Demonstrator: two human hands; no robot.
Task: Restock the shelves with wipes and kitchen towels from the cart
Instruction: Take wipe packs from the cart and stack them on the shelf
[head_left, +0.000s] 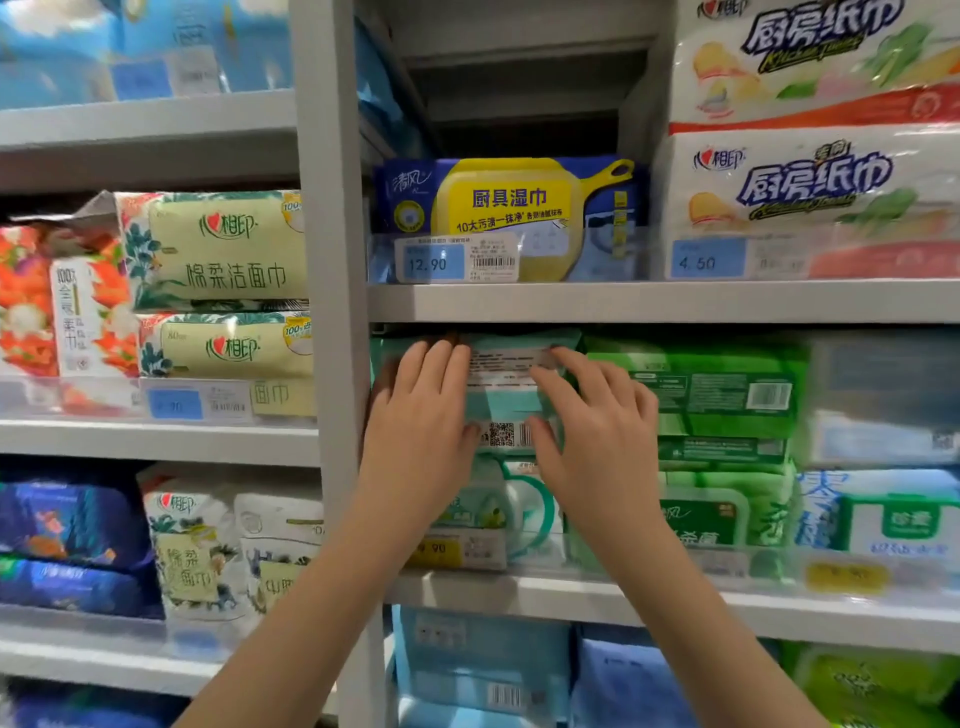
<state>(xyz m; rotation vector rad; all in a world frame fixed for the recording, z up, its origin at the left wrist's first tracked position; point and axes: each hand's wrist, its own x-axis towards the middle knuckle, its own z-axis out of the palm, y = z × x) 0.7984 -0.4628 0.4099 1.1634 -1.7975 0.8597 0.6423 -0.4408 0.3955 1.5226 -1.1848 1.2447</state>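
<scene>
Wipes in a mint-green pack (506, 402) sit at the left end of the middle shelf (753, 616) in the right-hand bay, just beside the grey upright post (332, 312), with the printed back label, QR code and barcode facing out. The pack rests on top of a pale green and white wipes pack (519, 506), and its upper edge comes close under the shelf board above (675, 301). The left hand (421, 415) lies flat on the pack's left half, fingers straight and together, pointing up. The right hand (587, 426) lies on its right half, fingers spread and only slightly bent, tips on the label. Neither of the hands is clenched or grasping; both are released and press against the pack's face, thumbs pointing toward each other near the QR code. Just to the right stand bright green wipes packs (717, 395). On the board above, a blue and yellow kitchenware wipes pack (509, 208) stands behind a price tag (434, 262) reading 12.90, and beside it two kitchen towel packs (810, 192) are stacked behind a 4.50 tag (706, 260)
</scene>
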